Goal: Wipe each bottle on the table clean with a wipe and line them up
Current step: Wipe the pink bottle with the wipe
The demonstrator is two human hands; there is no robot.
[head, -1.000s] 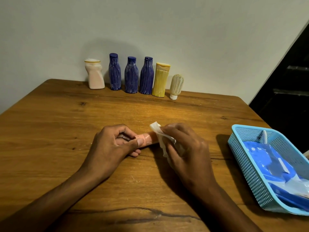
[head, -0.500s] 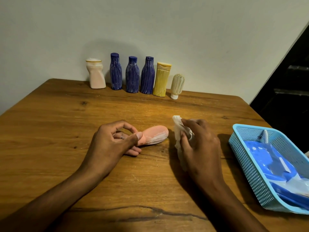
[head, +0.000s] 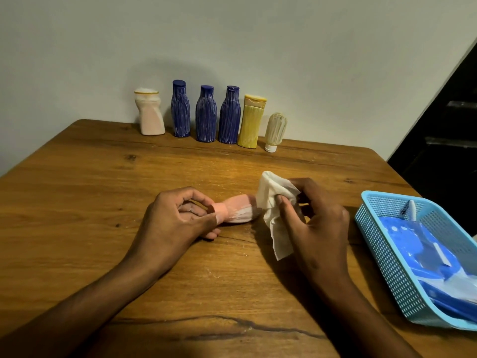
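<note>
A small pink bottle lies on its side at the middle of the wooden table, streaked with white. My left hand pinches its cap end. My right hand grips a crumpled white wipe that touches the bottle's far end. Along the wall stands a row of bottles: a pale pink one, three blue ribbed ones, a yellow one and a small cream one standing on its cap.
A light blue plastic basket sits at the table's right edge, holding a blue wipe packet. A grey wall rises behind the bottle row. A dark opening lies past the table's right side.
My right hand pulled the wipe off the pink bottle to the right, then brought it back against the bottle's end. My left hand has kept hold of the cap end.
</note>
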